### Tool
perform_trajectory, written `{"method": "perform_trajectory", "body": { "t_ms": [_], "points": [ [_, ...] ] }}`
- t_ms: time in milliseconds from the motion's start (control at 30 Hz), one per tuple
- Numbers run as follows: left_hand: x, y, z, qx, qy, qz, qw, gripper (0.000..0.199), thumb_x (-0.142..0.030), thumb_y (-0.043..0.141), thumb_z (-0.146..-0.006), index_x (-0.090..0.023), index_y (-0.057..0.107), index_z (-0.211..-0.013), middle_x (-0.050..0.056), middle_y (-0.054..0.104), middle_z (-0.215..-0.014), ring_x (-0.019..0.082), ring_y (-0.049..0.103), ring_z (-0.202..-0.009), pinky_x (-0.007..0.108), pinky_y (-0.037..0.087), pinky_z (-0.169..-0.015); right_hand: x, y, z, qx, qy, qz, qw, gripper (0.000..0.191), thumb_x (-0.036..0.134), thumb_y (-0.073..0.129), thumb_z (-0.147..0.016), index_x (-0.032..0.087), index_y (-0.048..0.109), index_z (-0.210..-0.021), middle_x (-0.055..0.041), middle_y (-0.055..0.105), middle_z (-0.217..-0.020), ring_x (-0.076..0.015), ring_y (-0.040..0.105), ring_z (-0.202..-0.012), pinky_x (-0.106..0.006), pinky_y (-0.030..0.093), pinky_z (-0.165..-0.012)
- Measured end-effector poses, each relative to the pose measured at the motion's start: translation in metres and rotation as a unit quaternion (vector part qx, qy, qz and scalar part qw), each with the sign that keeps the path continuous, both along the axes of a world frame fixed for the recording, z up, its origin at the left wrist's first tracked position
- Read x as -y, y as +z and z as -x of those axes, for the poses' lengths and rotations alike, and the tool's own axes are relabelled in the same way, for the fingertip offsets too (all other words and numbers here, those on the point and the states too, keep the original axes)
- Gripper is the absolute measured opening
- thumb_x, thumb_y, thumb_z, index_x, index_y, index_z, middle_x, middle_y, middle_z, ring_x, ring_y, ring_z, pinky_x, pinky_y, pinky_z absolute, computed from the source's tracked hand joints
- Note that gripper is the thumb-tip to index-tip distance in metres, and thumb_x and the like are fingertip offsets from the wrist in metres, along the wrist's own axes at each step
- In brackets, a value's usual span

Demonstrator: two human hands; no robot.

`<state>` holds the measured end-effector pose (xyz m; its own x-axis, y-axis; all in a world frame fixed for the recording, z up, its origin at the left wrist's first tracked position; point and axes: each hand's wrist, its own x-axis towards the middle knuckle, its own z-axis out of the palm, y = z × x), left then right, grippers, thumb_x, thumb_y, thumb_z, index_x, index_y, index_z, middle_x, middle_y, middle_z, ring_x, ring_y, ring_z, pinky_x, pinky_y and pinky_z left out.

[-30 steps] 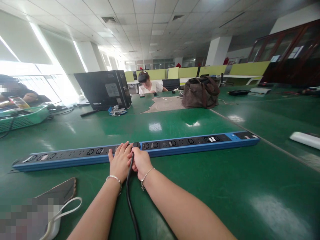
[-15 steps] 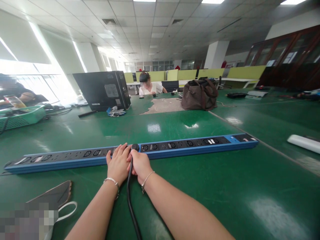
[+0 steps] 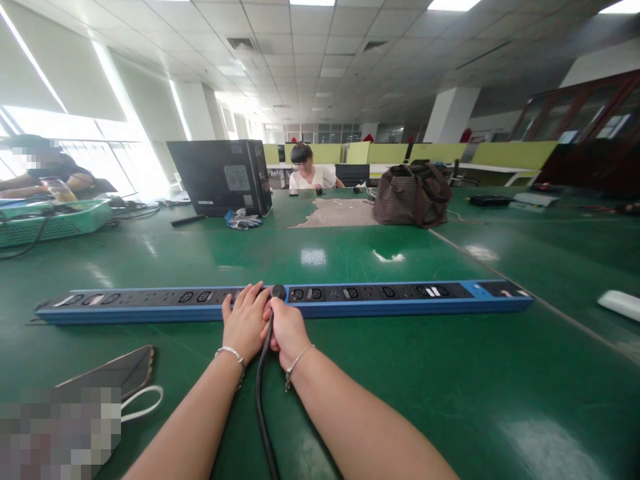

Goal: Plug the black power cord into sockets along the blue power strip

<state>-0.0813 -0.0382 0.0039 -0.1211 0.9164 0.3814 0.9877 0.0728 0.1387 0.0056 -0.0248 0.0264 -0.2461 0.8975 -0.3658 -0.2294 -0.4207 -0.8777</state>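
Observation:
A long blue power strip [image 3: 425, 308] with black sockets lies crosswise on the green table. My left hand [image 3: 245, 317] rests over its middle, fingers stretched out and slightly apart across the top. Close beside it, my right hand [image 3: 287, 327] is closed around a black plug [image 3: 279, 292] at the strip's centre. Only the plug's round top shows; my fingers hide the rest, so how deep it sits in the socket cannot be seen. A black cable [image 3: 260, 393] runs from under my right hand down between my forearms toward me.
A phone [image 3: 117, 373] and a white loop strap [image 3: 145, 405] lie at the near left. Farther back are a green basket [image 3: 75, 223], a black computer case [image 3: 215, 177], gloves [image 3: 243, 219] and a brown bag [image 3: 410, 197]. Two people sit beyond. A white bar [image 3: 620, 303] lies right.
The view has turned slightly, so the strip looks more level and things sit farther right in the picture. Both hands keep their places on the strip and plug.

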Motion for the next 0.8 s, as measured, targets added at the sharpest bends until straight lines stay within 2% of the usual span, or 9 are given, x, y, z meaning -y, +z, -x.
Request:
{"method": "perform_trajectory", "body": {
  "t_ms": [567,800],
  "points": [
    [-0.002,-0.004,0.003,-0.008,-0.005,0.002,1.000,0.047,-0.024,0.035,-0.084,-0.027,0.051,-0.129,0.007,0.044,-0.143,0.026,0.036,-0.132,0.053,0.019,-0.107,-0.003,0.004,0.000,0.015,0.013,-0.001,1.000,0.037,0.022,0.037,-0.087,0.018,0.047,-0.052,0.0034,0.044,-0.026,-0.0074,0.030,-0.018,-0.016,0.018,-0.022],
    [0.000,-0.001,0.003,0.001,-0.004,0.017,1.000,0.047,-0.027,0.034,-0.085,-0.024,0.050,-0.129,0.007,0.043,-0.144,0.027,0.035,-0.132,0.055,0.018,-0.107,-0.004,-0.006,0.002,0.040,0.013,-0.058,0.997,0.035,0.021,0.036,-0.089,0.018,0.050,-0.057,0.0056,0.042,-0.025,-0.0084,0.034,-0.020,-0.016,0.024,-0.023]
  ]
}}
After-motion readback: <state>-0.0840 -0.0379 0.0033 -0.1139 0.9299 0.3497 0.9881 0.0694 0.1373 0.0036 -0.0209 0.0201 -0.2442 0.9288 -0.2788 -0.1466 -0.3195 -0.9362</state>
